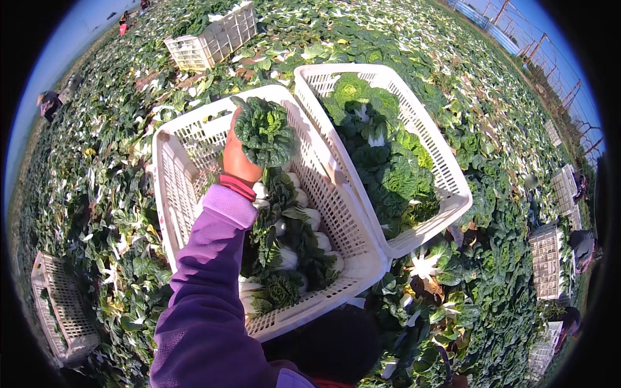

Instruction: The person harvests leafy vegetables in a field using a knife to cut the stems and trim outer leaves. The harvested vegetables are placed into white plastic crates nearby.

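My left hand (238,153), with a purple fleece sleeve and a red band at the wrist, grips a dark green, crinkly leafy cabbage head (266,131). Both are above a white slatted plastic crate (335,218). Inside that crate lie several leafy heads with thick white bases (286,257), partly hidden by my forearm. At the bottom edge, my right hand (455,381) shows only in part and in shade, around the end of a thin, curved dark tool (444,360); its details are hard to make out.
A second white crate (429,223) holding green heads (405,179) touches the first one's right side. Other crates stand at the upper left (211,41), lower left (68,310) and right (546,262). Leafy plants and loose leaves cover the ground. People are at the far left and right.
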Available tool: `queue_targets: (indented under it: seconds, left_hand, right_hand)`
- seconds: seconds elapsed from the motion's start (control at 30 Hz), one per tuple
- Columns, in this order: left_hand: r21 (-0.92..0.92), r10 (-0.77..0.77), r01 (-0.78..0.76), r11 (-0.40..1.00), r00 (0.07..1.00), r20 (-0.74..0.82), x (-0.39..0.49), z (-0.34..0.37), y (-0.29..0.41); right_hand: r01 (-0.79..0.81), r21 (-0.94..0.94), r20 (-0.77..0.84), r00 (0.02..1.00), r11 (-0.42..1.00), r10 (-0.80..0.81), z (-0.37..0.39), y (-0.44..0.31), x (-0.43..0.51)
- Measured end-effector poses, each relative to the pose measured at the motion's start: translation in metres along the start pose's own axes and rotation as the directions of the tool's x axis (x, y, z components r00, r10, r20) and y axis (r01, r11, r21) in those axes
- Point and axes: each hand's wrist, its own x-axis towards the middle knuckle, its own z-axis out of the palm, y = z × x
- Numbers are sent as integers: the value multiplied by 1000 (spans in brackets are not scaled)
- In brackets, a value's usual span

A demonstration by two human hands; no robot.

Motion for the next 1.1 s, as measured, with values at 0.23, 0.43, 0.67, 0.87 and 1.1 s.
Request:
queue_targets:
  seconds: [0.23,0.43,0.67,0.87,1.1]
  left_hand:
    - [716,-316,171,677,946,73,-55,-24,-259]
    - [868,-412,46,495,892,187,-121,-23,-339]
    - [972,-892,80,222,419,169,-57,-6,-288]
    - [774,-707,287,565,652,274,-116,-8,-337]
    - [972,-902,-73,225,361,236,-86,32,-298]
  right_hand:
    - [-34,-316,107,992,948,71,11,59,4]
    - [-344,-198,180,908,918,379,-46,-65,28]
    - [-274,-236,55,954,932,295,-41,-122,32]
    - [-203,-267,208,942,942,262,-44,-163,48]
    - [-281,88,34,960,956,279,-10,-160,19]
